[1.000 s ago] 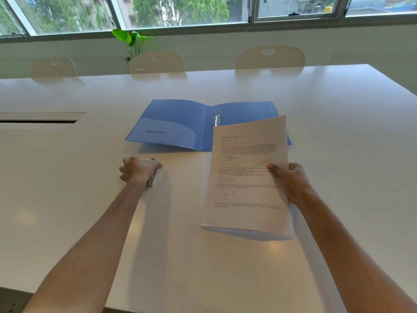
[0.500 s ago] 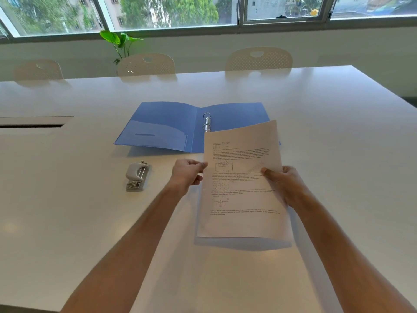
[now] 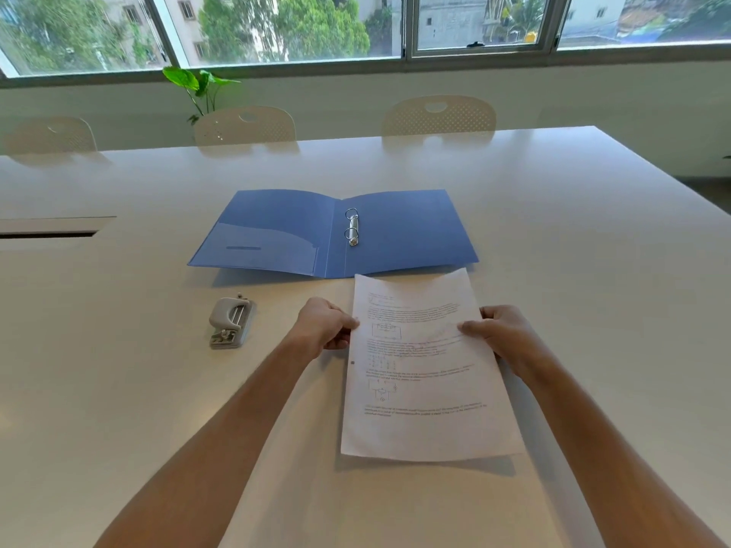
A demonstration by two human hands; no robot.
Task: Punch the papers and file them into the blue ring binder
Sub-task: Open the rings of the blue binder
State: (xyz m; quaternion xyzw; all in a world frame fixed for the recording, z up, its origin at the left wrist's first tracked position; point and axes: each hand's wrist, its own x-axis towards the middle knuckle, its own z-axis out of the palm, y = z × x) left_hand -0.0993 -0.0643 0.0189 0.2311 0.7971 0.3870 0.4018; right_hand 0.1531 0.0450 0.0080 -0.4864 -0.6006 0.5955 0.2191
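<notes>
The printed papers (image 3: 423, 389) hang a little above the white table, just in front of the open blue ring binder (image 3: 277, 231). My left hand (image 3: 326, 326) pinches their left edge and my right hand (image 3: 500, 330) grips the right edge. A punched hole shows on the left margin below my left thumb. The binder lies flat with its two metal rings (image 3: 351, 227) standing at the spine. The grey hole punch (image 3: 231, 322) sits on the table left of my left hand, apart from it.
The white table (image 3: 573, 270) stretches far to the right and front. A cable slot (image 3: 51, 231) is cut in at the far left. Three pale chairs (image 3: 439, 116) and a green plant (image 3: 197, 89) stand behind the far edge under the windows.
My left hand left the hole punch and moved right to take the papers' left edge. The papers came down and nearer, now clear of the binder.
</notes>
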